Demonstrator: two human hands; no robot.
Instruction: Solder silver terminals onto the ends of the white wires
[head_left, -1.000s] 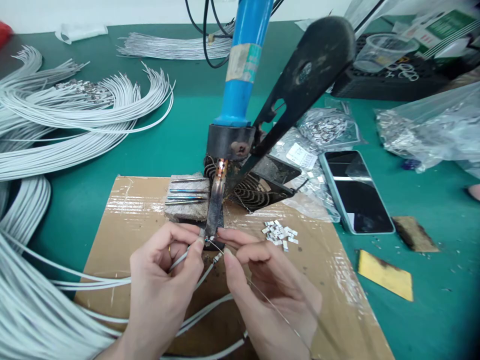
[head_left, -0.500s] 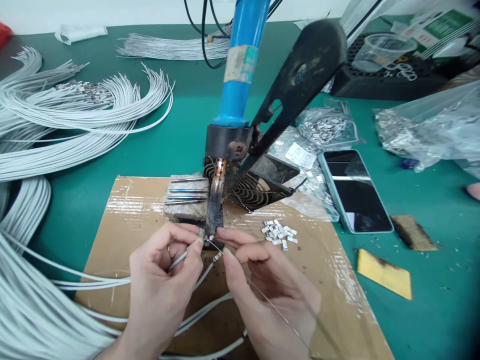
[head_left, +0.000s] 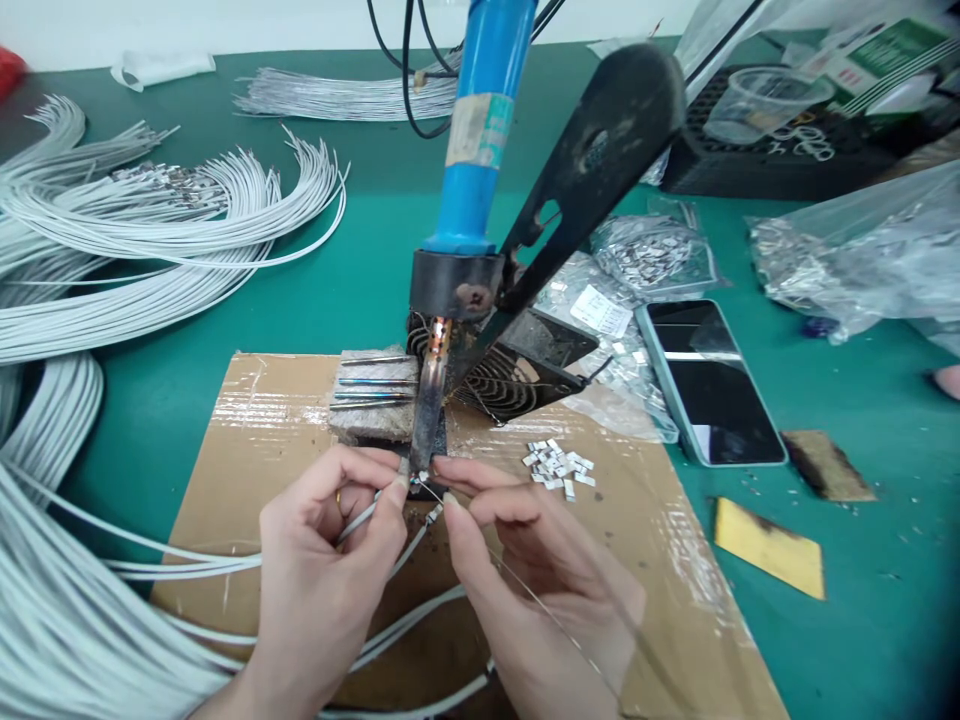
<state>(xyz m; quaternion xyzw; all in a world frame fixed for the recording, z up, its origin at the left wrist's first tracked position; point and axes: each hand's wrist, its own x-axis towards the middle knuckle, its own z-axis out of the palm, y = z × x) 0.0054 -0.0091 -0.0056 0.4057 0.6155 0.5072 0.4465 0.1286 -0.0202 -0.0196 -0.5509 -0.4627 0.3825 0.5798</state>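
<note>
Our left hand (head_left: 330,560) pinches a white cable (head_left: 358,522) between thumb and forefinger, its end held just under the tip of the blue soldering iron (head_left: 472,170), near the middle of the far edge of the cardboard sheet (head_left: 667,590). Our right hand (head_left: 540,590) pinches a thin wire (head_left: 544,608), probably solder, thumb against forefinger, and its end meets the same spot; the remaining fingers curl loosely. Whether the iron's tip touches the joint we cannot tell, as our fingertips crowd it.

As for progress, we judge this joint to be partway: cable, wire and iron are together, but nothing shows the join finished. Just beside it, nearer to us, a second cable end (head_left: 433,514) carries a small metal piece, so that one looks done, or at least fitted. Toward the sheet's far right corner lies a pile of loose metal tabs (head_left: 559,468), seemingly unused. Along the left edge of the view, a big cable bundle (head_left: 67,620) spreads over the surface (head_left: 345,290); its ends are mostly hidden, so how many remain we cannot say. Farther back, another bundle (head_left: 240,215) lies beside a cluster of metal ends (head_left: 169,185).
</note>
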